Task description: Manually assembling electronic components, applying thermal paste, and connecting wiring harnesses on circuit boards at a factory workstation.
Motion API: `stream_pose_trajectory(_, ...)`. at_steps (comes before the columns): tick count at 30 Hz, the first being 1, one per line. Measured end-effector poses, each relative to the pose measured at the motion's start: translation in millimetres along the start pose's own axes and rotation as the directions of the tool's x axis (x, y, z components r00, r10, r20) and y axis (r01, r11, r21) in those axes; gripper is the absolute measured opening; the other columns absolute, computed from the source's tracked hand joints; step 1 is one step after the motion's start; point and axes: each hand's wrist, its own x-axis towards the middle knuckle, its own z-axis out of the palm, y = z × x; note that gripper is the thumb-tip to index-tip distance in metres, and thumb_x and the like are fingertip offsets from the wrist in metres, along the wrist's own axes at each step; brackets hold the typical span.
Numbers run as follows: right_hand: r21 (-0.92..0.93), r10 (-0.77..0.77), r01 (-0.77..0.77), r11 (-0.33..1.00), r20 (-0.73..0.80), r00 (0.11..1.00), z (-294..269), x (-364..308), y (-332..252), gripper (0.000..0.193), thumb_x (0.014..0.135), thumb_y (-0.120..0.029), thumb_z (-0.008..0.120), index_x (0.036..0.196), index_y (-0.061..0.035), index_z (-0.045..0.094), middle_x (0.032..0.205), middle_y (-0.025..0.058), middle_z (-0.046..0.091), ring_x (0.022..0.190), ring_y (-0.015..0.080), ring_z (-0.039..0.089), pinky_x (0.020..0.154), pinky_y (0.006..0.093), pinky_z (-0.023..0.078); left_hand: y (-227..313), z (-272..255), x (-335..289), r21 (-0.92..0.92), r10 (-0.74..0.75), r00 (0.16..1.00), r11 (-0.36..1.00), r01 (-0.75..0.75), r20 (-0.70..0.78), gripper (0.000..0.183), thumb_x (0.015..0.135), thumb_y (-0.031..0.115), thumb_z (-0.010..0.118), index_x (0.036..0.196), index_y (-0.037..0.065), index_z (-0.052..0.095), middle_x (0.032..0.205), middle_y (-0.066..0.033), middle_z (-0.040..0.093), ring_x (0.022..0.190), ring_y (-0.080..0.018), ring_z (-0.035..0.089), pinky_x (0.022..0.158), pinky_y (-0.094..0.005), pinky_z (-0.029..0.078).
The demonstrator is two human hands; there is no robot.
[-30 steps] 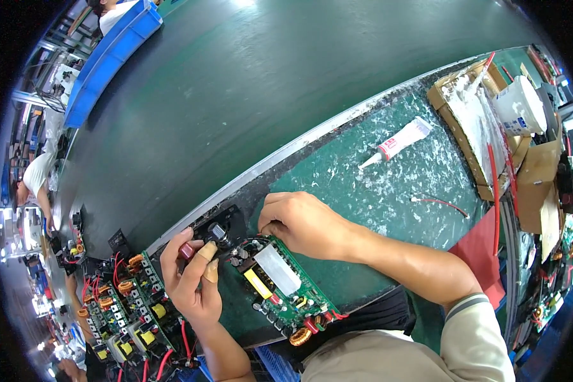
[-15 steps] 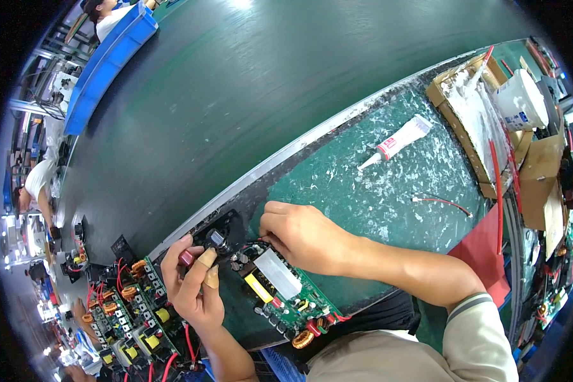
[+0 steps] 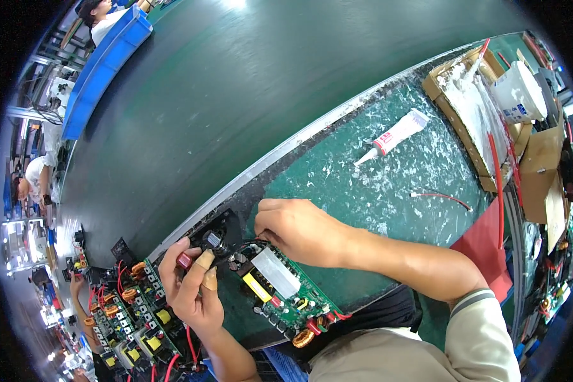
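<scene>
My left hand, with tan finger covers on two fingers, grips the edge of a black fan panel that has a round hub with a silvery label. A small dark red piece shows at its fingers. Beside the panel lies a green circuit board with a silver heat-sink plate, a yellow-wrapped part and a copper coil. My right hand is closed in a pinch at the board's far end, where thin dark wires run; the fingertips are hidden.
Several similar boards with red wires crowd the left. A glue tube and a short red-black cable lie on the stained mat. At right are a cardboard tray, a white tub and red sheet. Other people work at left.
The right hand shifts very slightly left, still pinched by the board's end. The left hand keeps its grip on the fan panel. A co-worker's hand at far left has moved up toward a board.
</scene>
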Motion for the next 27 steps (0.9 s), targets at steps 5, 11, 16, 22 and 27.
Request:
stream_pose_trajectory(5, -0.063, -0.089, 0.088, 0.994, -0.009, 0.996, 0.9, -3.0, -2.6, 0.006, 0.079, 0.002, 0.063, 0.083, 0.0, 0.059, 0.087, 0.0151, 0.058, 0.083, 0.0371, 0.061, 0.072, 0.0448, 0.051, 0.8, -2.0, -2.3, -0.014, 0.001, 1.0, 1.0, -0.001, 0.015, 0.018, 0.085, 0.005, 0.069, 0.102, 0.0, 0.074, 0.123, -0.018, 0.058, 0.093, -0.0245, 0.063, 0.084, -0.0328, 0.049)
stream_pose_trajectory(11, -0.217, 0.125, -0.099, 0.971, 0.107, 0.986, -14.8, 17.7, -15.2, 0.008, 0.074, 0.001, 0.062, 0.081, 0.0039, 0.065, 0.092, 0.022, 0.066, 0.089, 0.039, 0.066, 0.078, 0.045, 0.055, 2.5, 4.9, 1.2, -0.071, 0.002, 1.0, 0.997, -0.002, 0.011, 0.018, 0.085, 0.003, 0.068, 0.102, -0.001, 0.073, 0.123, -0.0169, 0.058, 0.094, -0.0244, 0.063, 0.083, -0.0328, 0.049)
stream_pose_trajectory(16, -0.365, 0.345, -0.225, 0.903, 0.305, 0.888, -15.3, 42.0, -36.6, 0.019, 0.08, -0.007, 0.064, 0.096, 0.0003, 0.072, 0.102, 0.0216, 0.071, 0.096, 0.0372, 0.071, 0.082, 0.0441, 0.058, 7.1, -3.2, 10.1, 0.033, 0.02, 1.0, 0.999, -0.021, 0.018, 0.017, 0.087, 0.001, 0.066, 0.104, -0.001, 0.072, 0.122, -0.0156, 0.06, 0.094, -0.0226, 0.061, 0.086, -0.0316, 0.046)
stream_pose_trajectory(22, -0.294, 0.321, -0.185, 0.937, 0.528, 0.786, -4.3, 71.8, 47.3, 0.024, 0.067, -0.027, 0.083, 0.079, -0.0079, 0.075, 0.076, 0.0128, 0.072, 0.073, 0.03, 0.07, 0.068, 0.0411, 0.056, 1.7, 16.9, 23.0, -0.072, -0.007, 0.999, 0.997, 0.01, 0.054, 0.014, 0.089, 0.001, 0.065, 0.101, -0.001, 0.07, 0.121, -0.0116, 0.061, 0.099, -0.0217, 0.059, 0.089, -0.0328, 0.046)
stream_pose_trajectory(27, -0.316, 0.333, -0.184, 0.931, 0.524, 0.784, -10.3, 69.4, 10.3, 0.024, 0.066, -0.019, 0.084, 0.086, -0.0072, 0.076, 0.077, 0.0109, 0.073, 0.075, 0.0271, 0.071, 0.068, 0.0393, 0.056, 1.3, 1.3, 9.0, -0.043, -0.095, 0.993, 0.994, 0.098, 0.065, 0.017, 0.092, 0.007, 0.066, 0.107, 0.001, 0.071, 0.124, -0.0091, 0.061, 0.111, -0.0205, 0.058, 0.094, -0.0308, 0.044)
